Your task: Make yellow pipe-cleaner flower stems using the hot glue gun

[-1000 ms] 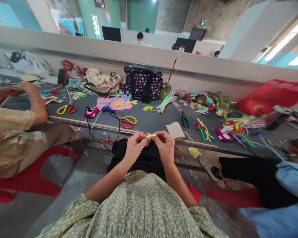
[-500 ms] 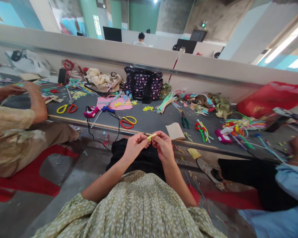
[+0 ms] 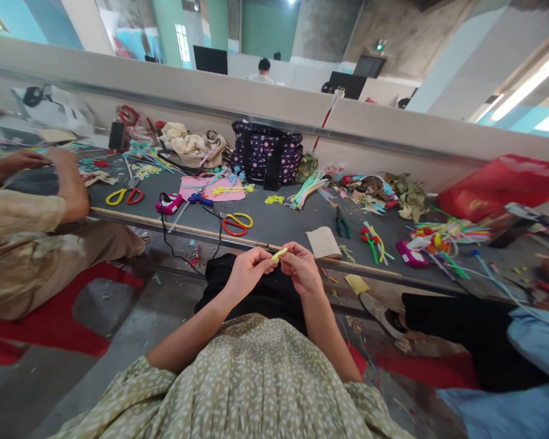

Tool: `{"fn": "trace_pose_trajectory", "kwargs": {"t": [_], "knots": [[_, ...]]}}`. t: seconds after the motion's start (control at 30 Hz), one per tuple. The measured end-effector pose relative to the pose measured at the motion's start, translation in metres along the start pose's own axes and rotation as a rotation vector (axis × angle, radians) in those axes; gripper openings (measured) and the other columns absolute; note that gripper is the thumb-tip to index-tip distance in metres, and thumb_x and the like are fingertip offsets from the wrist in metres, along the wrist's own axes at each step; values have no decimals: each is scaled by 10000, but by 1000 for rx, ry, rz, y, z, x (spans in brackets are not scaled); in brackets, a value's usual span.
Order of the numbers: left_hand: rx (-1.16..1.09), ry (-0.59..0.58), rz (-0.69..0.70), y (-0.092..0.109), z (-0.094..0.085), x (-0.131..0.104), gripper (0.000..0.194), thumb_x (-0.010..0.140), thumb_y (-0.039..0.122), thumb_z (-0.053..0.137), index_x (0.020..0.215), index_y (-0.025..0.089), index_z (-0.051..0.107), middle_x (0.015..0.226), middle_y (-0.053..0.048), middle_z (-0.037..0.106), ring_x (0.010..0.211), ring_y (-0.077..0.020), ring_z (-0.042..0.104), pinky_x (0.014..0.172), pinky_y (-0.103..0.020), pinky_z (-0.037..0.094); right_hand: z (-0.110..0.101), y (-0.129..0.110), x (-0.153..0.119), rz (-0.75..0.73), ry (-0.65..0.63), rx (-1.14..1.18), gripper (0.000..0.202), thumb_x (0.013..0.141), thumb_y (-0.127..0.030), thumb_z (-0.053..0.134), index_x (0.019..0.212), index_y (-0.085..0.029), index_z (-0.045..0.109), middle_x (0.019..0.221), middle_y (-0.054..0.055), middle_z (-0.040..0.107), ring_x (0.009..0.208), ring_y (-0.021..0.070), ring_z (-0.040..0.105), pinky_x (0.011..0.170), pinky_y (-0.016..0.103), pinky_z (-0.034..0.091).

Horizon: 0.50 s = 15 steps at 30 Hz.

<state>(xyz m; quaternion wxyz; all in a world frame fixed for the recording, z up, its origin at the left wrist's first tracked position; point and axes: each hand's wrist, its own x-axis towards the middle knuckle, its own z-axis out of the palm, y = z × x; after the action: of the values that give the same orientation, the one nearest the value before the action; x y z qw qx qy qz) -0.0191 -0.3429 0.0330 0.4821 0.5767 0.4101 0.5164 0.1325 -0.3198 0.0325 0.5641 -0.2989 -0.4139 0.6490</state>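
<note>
Above my lap, just off the table edge, a short yellow pipe cleaner piece (image 3: 279, 254) is pinched between both hands. My left hand (image 3: 255, 268) is closed, thumb and fingertips on its left end. On its other end my right hand (image 3: 299, 266) is closed in the same way. Whether the piece is folded or twisted is too small to tell. Beyond my hands lie scissors with red and yellow handles (image 3: 236, 224), a small pile of yellow pieces (image 3: 274, 199) and a bundle of pale pipe cleaners (image 3: 308, 190).
A blue glue gun (image 3: 200, 199) with a black cord lies by a pink sheet (image 3: 231, 190). Green pliers (image 3: 342, 222) and a cardboard piece (image 3: 323, 242) are to the right. A patterned bag (image 3: 266, 152) stands behind. Co-workers sit on both sides.
The view has shifted slightly. Both hands keep their pinch on the yellow piece, which now shows a little more of its length. The hand of the co-worker at right has moved slightly.
</note>
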Motion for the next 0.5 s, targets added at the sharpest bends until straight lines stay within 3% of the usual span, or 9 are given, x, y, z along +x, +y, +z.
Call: {"fn": "trace_pose_trajectory", "kwargs": {"t": [0.13, 0.33, 0.5], "knots": [[-11, -26, -16, 1, -2, 0, 201, 784, 356, 657, 784, 157, 628, 739, -39, 697, 661, -142, 645, 636, -256, 523, -7, -1, 1, -17, -24, -141, 156, 667, -258, 779, 694, -186, 643, 645, -19, 614, 458, 60, 408, 405, 187, 287], [-57, -25, -26, 0, -3, 1, 210, 772, 361, 666, 788, 153, 639, 720, -35, 687, 634, -131, 625, 617, -243, 514, -8, -2, -3, -121, -67, -424, 166, 718, -352, 734, 758, -192, 722, 608, -11, 596, 499, 88, 434, 434, 210, 344], [14, 117, 51, -3, -2, 2, 186, 779, 347, 648, 793, 162, 664, 733, -27, 655, 632, -126, 582, 590, -233, 483, 0, 2, -8, -143, -9, -470, 219, 771, -391, 684, 891, -208, 688, 706, 3, 636, 552, 112, 497, 435, 207, 388]]}}
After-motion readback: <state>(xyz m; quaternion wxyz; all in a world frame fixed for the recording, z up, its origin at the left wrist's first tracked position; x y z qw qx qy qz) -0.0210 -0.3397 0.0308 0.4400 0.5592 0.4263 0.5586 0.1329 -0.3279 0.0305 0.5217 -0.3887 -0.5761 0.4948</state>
